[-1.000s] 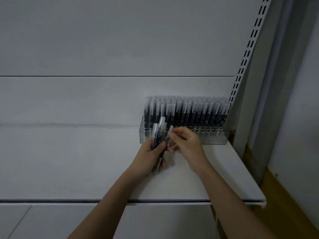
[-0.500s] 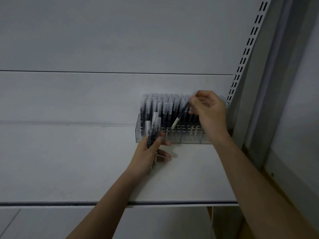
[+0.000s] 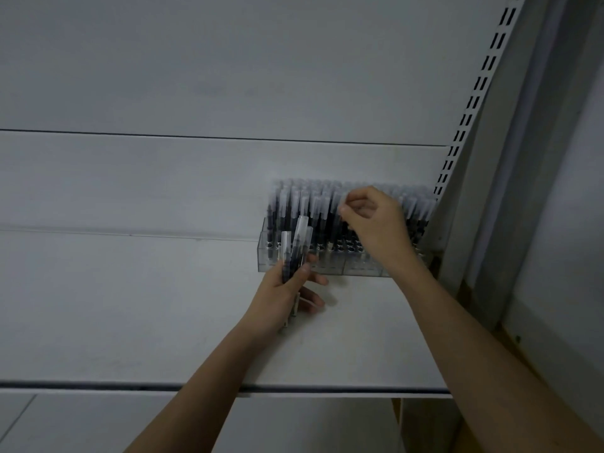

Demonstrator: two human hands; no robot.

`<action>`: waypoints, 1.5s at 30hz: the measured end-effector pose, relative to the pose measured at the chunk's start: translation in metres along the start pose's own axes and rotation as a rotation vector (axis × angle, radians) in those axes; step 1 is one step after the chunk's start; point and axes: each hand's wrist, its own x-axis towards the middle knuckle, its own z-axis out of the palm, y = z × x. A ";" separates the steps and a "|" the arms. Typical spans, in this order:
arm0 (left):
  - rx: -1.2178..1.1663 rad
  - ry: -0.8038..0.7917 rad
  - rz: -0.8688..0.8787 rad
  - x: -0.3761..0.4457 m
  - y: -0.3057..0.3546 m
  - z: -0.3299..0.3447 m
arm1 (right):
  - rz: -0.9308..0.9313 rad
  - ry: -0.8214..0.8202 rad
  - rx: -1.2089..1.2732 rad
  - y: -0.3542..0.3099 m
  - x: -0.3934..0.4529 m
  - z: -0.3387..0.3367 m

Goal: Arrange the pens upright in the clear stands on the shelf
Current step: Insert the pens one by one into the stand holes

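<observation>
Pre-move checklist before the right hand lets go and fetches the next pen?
1. Left hand grips the spare pens: ok.
2. Right hand pinches a pen top among the standing pens: ok.
3. That pen seated fully in its hole: cannot tell, hand hides it.
4. Empty holes left in the clear stand: ok, front rows open.
5. Stand flat on the shelf: ok.

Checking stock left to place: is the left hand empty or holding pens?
Holding pens: the left hand grips a small bundle of pens, caps up, before the clear stand.
</observation>
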 end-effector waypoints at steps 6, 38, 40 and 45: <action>0.014 -0.008 0.000 0.000 0.000 0.001 | 0.034 -0.050 -0.062 0.008 -0.012 0.004; 0.095 -0.098 -0.034 0.005 -0.003 0.027 | 0.287 -0.060 0.452 0.037 -0.075 0.000; 0.104 -0.118 -0.033 0.005 -0.003 0.028 | 0.280 -0.084 0.434 0.038 -0.076 0.000; 0.115 -0.134 -0.044 0.005 -0.003 0.027 | 0.269 -0.113 0.410 0.041 -0.076 0.000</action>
